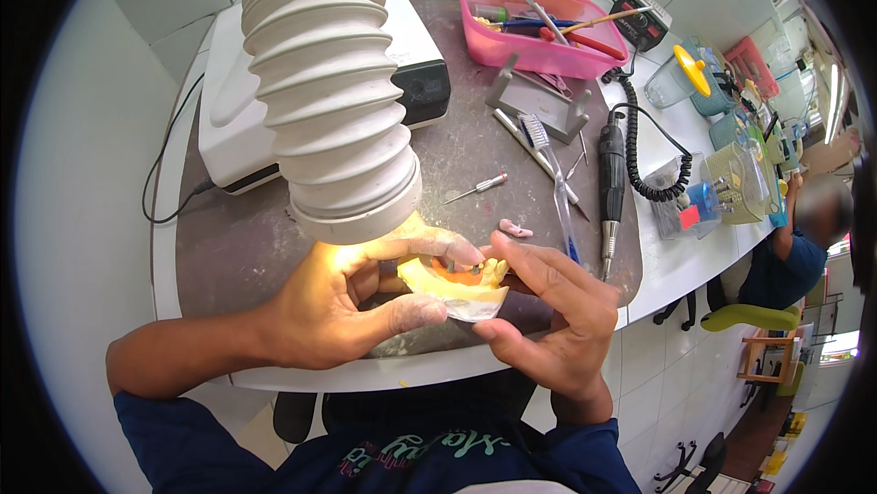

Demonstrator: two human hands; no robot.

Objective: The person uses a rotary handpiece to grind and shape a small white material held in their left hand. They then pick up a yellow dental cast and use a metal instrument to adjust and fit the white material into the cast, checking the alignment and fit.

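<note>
Just above the bench's front edge is a yellow dental cast (461, 295) with a reddish gum-coloured section, teeth at its right end and a whitish base. My left hand (370, 288) grips its left side, thumb in front and fingers reaching over the top. Dark small posts show beneath the left fingertips. My right hand (562, 302) closes round the right end, index finger by the teeth and thumb near the base. Behind the cast lie a small pink piece (516, 229) and a small screwdriver (479, 187). Some right fingers are hidden.
A ribbed white extraction hose (329, 83) hangs over my left hand. To the right lie a toothbrush (553, 169) and a black rotary handpiece (611, 188) with coiled cord. Behind stand a grey cradle (539, 101) and a pink tool basket (512, 46). Another person (795, 243) sits far right.
</note>
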